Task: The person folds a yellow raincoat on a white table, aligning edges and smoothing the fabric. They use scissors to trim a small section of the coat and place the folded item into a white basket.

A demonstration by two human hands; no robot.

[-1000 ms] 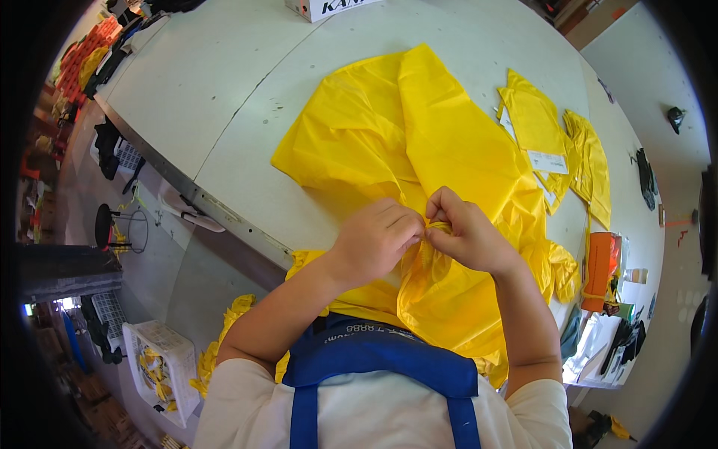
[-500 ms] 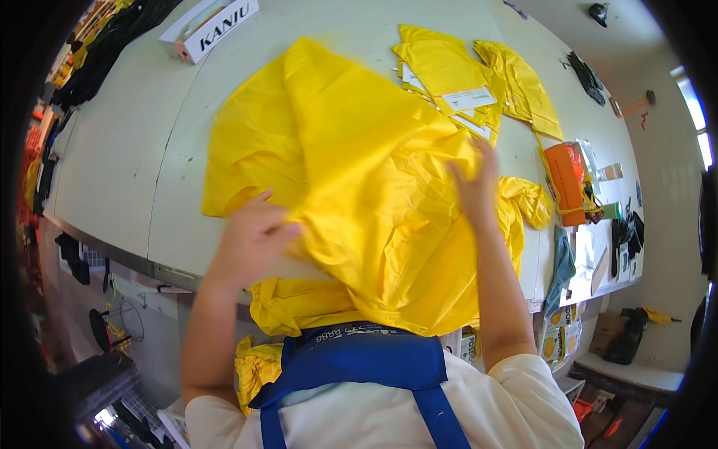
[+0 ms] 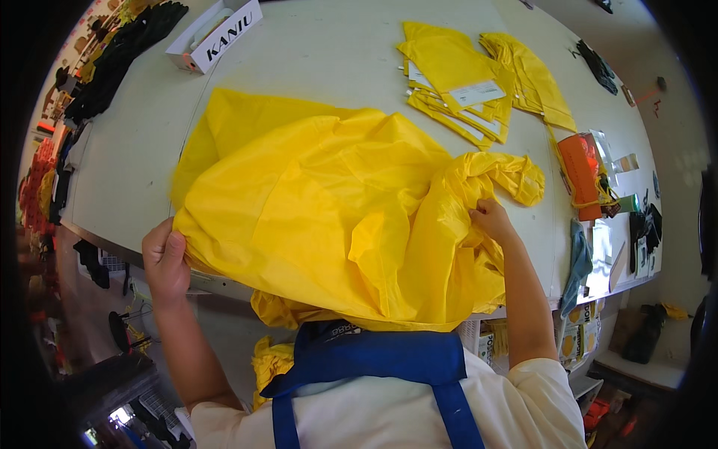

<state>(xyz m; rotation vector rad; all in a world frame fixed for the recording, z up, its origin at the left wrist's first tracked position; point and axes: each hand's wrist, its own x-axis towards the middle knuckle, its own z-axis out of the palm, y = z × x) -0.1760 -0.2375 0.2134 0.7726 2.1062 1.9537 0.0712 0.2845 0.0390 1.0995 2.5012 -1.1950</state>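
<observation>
A large yellow garment point(image 3: 292, 202) of thin, slightly shiny cloth lies spread and rumpled over the near part of the table. At its left edge, my left hand point(image 3: 166, 260) pinches the cloth between thumb and fingers. My right hand point(image 3: 493, 220) is closed on a bunched fold at the garment's right side. Just beyond that hand, a twisted, sleeve-like end point(image 3: 522, 179) of yellow cloth rests on the table. The near edge hangs over the table edge toward my blue apron point(image 3: 374, 358), and more yellow cloth point(image 3: 271, 363) shows below it.
Folded yellow pieces with white labels point(image 3: 456, 71) are stacked at the far right beside another yellow bundle point(image 3: 531, 78). A white box point(image 3: 217, 37) stands at the far left, near dark cloth point(image 3: 123, 60). An orange box point(image 3: 580, 173) and a blue-grey cloth point(image 3: 576, 266) lie right.
The raised, billowing garment has come down flatter on the table. My left hand has moved left to its edge and closed on it; my right hand, open before, now grips a fold.
</observation>
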